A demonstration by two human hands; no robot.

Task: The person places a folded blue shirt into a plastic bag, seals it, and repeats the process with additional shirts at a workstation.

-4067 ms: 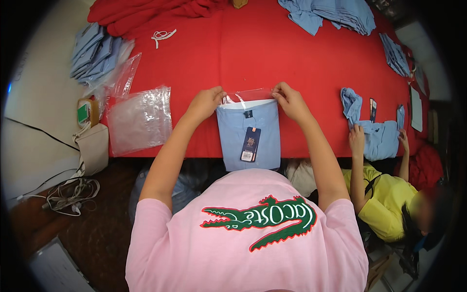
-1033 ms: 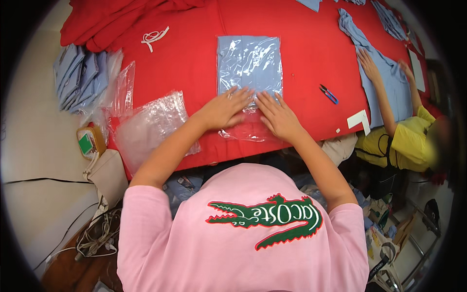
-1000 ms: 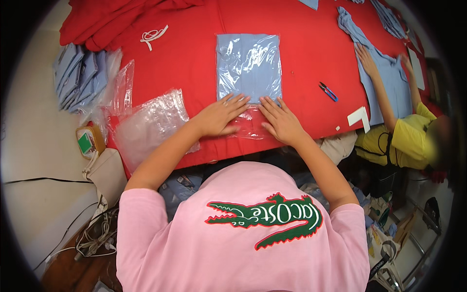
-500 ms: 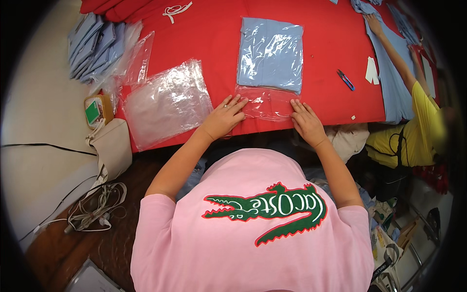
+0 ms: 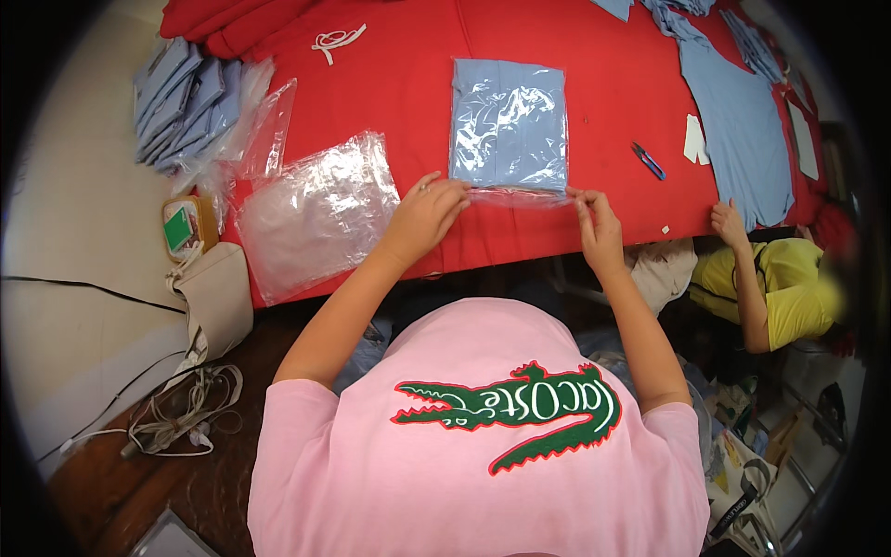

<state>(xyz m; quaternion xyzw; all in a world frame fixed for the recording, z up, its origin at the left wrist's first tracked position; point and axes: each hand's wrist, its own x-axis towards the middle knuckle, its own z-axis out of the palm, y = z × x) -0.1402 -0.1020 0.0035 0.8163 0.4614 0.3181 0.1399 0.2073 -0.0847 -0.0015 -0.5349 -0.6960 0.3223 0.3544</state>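
Observation:
A folded light-blue garment (image 5: 483, 139) lies inside a clear plastic bag (image 5: 516, 199) on the red-covered table. My left hand (image 5: 429, 215) is at the near left corner of this bag, its fingers closed on the plastic edge. At the near right corner my right hand (image 5: 601, 227) pinches the bag between thumb and fingers. Between the hands, the bag's loose end is gathered close to the garment's near edge. A stack of flat clear bags (image 5: 320, 218) lies just left of my left hand.
Several folded blue pieces (image 5: 186, 102) are piled at the far left. Blue thread snips (image 5: 649, 161) and white tags (image 5: 695, 139) lie to the right. A co-worker in a yellow shirt (image 5: 798, 288) sits at the right, near a spread blue garment (image 5: 738, 121). Cables (image 5: 186, 408) hang lower left.
The bag's loose end, flat under my fingers before, is now lifted and drawn toward the garment. My right hand has turned into a pinch. The co-worker's arm has pulled back toward the table edge.

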